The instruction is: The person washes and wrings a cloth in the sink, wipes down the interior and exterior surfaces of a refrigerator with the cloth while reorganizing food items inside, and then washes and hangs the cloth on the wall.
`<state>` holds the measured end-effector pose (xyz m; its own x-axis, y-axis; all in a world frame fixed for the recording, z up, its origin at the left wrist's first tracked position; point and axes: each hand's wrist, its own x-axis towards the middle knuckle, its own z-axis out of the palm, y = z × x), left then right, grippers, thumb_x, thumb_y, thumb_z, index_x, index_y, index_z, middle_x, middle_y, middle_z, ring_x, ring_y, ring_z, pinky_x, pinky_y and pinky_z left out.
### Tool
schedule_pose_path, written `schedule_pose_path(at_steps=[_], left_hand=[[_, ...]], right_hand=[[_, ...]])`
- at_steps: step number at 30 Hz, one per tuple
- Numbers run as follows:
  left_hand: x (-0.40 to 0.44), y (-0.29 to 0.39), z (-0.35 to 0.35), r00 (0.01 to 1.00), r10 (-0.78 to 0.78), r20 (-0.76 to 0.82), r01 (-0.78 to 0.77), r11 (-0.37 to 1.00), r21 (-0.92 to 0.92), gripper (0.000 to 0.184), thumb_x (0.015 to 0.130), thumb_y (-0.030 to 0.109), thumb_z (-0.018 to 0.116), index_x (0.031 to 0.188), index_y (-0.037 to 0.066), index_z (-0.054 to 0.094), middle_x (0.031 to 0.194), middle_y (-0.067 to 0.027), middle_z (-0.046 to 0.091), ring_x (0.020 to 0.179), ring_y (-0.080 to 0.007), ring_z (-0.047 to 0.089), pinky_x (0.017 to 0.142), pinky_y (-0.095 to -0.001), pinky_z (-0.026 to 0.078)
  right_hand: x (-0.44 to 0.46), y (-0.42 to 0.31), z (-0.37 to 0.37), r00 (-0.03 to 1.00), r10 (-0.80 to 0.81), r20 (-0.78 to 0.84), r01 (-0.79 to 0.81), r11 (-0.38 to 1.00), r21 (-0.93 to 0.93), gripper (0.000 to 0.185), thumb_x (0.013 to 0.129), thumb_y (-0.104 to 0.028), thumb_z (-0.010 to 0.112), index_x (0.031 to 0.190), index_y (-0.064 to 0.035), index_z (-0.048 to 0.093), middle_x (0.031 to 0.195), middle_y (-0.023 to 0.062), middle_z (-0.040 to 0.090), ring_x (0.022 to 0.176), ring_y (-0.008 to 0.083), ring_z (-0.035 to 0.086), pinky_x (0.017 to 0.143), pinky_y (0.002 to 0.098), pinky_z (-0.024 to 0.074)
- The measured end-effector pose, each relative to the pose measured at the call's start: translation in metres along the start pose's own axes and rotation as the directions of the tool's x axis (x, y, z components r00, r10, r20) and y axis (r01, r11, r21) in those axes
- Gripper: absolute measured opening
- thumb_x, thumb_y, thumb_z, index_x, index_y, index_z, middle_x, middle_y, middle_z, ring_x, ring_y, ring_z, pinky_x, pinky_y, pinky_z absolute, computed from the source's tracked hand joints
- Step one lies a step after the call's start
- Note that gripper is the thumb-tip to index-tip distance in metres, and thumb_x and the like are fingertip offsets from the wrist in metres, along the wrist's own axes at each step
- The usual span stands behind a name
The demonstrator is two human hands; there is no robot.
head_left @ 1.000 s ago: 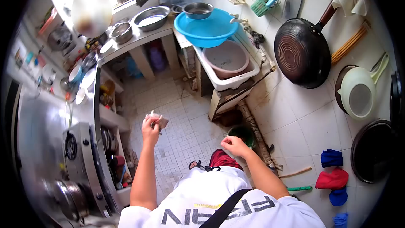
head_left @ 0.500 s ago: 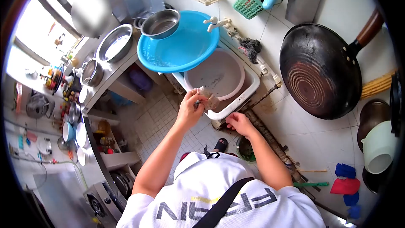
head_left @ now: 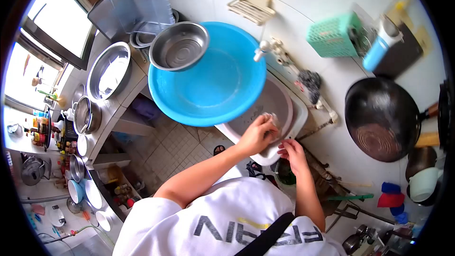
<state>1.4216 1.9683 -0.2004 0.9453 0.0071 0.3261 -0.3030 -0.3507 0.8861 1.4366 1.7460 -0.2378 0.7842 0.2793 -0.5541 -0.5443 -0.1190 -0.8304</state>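
My left hand (head_left: 258, 135) is closed around a crumpled beige-brown scrubber (head_left: 271, 119), which shows partly above the fingers. It is over the near end of a white sink (head_left: 299, 116). A pale round basin (head_left: 280, 96) sits in the sink, partly hidden by a large blue basin (head_left: 213, 78) across the far side. A steel bowl (head_left: 177, 50) rests on the blue basin's left rim. Beside the sink's near right corner is my right hand (head_left: 295, 155), its fingers loosely bent and somewhat apart, with nothing visible in them. Whether it touches the rim I cannot tell.
A white tap (head_left: 263, 50) and pipe run along the tiled wall. A black wok (head_left: 379, 118) hangs at the right, below a green basket (head_left: 334, 35). On the left counter stand a steel basin (head_left: 97, 73) and a pot (head_left: 90, 114).
My left hand has moved right with the scrubber, from the sink's left edge to its near end, and turned downward. My right hand's fingers have loosened near the sink corner. The view has shifted.
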Motion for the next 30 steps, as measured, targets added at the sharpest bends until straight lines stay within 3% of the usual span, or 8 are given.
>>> schedule_pose_path(at_steps=[6, 11, 13, 20, 24, 28, 29, 30], left_hand=[[0.019, -0.017, -0.018, 0.993, -0.011, 0.115, 0.024, 0.993, -0.119, 0.014, 0.081, 0.001, 0.066, 0.094, 0.003, 0.069, 0.11, -0.0192, 0.055, 0.1, -0.0373, 0.059, 0.085, -0.0408, 0.05], [0.023, -0.028, -0.024, 0.998, 0.032, 0.049, -0.025, 0.991, -0.131, 0.014, 0.08, 0.001, 0.068, 0.094, 0.002, 0.068, 0.111, -0.0207, 0.056, 0.1, -0.0381, 0.059, 0.086, -0.0409, 0.05], [0.02, -0.038, -0.021, 0.999, 0.044, -0.012, -0.045, 0.987, -0.151, 0.015, 0.08, 0.001, 0.068, 0.094, 0.003, 0.068, 0.112, -0.0212, 0.056, 0.101, -0.0385, 0.059, 0.086, -0.041, 0.05], [0.017, -0.037, -0.032, 0.996, 0.054, 0.066, -0.044, 0.989, -0.14, 0.013, 0.08, 0.001, 0.067, 0.093, 0.004, 0.067, 0.111, -0.0196, 0.056, 0.104, -0.0374, 0.056, 0.089, -0.041, 0.049], [0.011, -0.03, -0.023, 0.998, 0.06, -0.034, -0.061, 0.997, -0.045, 0.016, 0.079, 0.007, 0.071, 0.094, 0.005, 0.067, 0.115, -0.0213, 0.056, 0.11, -0.0382, 0.055, 0.094, -0.0417, 0.049], [0.002, -0.033, -0.026, 0.967, 0.247, 0.054, -0.253, 0.954, 0.164, 0.021, 0.075, 0.011, 0.076, 0.095, 0.007, 0.07, 0.116, -0.0209, 0.057, 0.111, -0.0387, 0.056, 0.096, -0.0425, 0.048], [0.003, -0.023, -0.033, 0.967, 0.223, 0.119, -0.239, 0.961, 0.138, 0.02, 0.074, 0.008, 0.075, 0.094, 0.007, 0.07, 0.116, -0.0208, 0.057, 0.11, -0.0394, 0.056, 0.095, -0.0433, 0.049], [0.001, -0.033, -0.02, 0.992, 0.118, 0.051, -0.122, 0.987, 0.104, 0.021, 0.073, 0.005, 0.075, 0.094, 0.006, 0.07, 0.116, -0.0207, 0.057, 0.11, -0.04, 0.057, 0.094, -0.044, 0.049]], right_hand=[[-0.007, -0.02, 0.054, 0.981, 0.006, -0.191, 0.04, 0.971, 0.236, 0.035, 0.102, -0.025, 0.053, 0.133, -0.0095, 0.048, 0.108, 0.0083, 0.066, 0.083, 0.0172, 0.068, 0.068, 0.0278, 0.0507], [-0.009, -0.023, 0.069, 0.959, 0.003, -0.282, 0.06, 0.975, 0.214, 0.038, 0.1, -0.023, 0.055, 0.135, -0.0097, 0.047, 0.11, 0.0087, 0.065, 0.086, 0.0176, 0.066, 0.069, 0.0292, 0.0509], [-0.003, -0.019, 0.071, 0.964, -0.005, -0.266, 0.058, 0.98, 0.191, 0.038, 0.099, -0.02, 0.055, 0.134, -0.0096, 0.047, 0.111, 0.0085, 0.064, 0.088, 0.0174, 0.065, 0.07, 0.0296, 0.0505], [0.006, -0.028, 0.08, 0.982, -0.012, -0.189, 0.04, 0.989, 0.145, 0.035, 0.1, -0.019, 0.052, 0.133, -0.0096, 0.047, 0.116, 0.007, 0.061, 0.089, 0.0156, 0.063, 0.072, 0.0302, 0.0484], [0.011, -0.025, 0.071, 0.995, -0.025, -0.094, 0.035, 0.994, 0.099, 0.045, 0.099, -0.019, 0.054, 0.141, -0.0106, 0.041, 0.114, 0.007, 0.062, 0.087, 0.0153, 0.064, 0.069, 0.0285, 0.049], [0.028, -0.016, 0.067, 0.999, -0.04, 0.014, 0.039, 0.996, 0.084, 0.055, 0.1, -0.018, 0.052, 0.15, -0.0155, 0.029, 0.118, 0.005, 0.063, 0.088, 0.0156, 0.066, 0.068, 0.0288, 0.0519], [0.038, -0.007, 0.063, 1.0, -0.024, -0.003, 0.024, 0.99, 0.137, 0.053, 0.097, -0.016, 0.056, 0.146, -0.0102, 0.037, 0.116, 0.006, 0.065, 0.087, 0.0139, 0.066, 0.064, 0.0253, 0.0506], [0.05, -0.004, 0.055, 0.998, -0.009, 0.061, 0.004, 0.997, 0.082, 0.046, 0.096, -0.012, 0.057, 0.14, -0.0087, 0.044, 0.113, 0.0045, 0.066, 0.088, 0.013, 0.065, 0.064, 0.0249, 0.0504]])
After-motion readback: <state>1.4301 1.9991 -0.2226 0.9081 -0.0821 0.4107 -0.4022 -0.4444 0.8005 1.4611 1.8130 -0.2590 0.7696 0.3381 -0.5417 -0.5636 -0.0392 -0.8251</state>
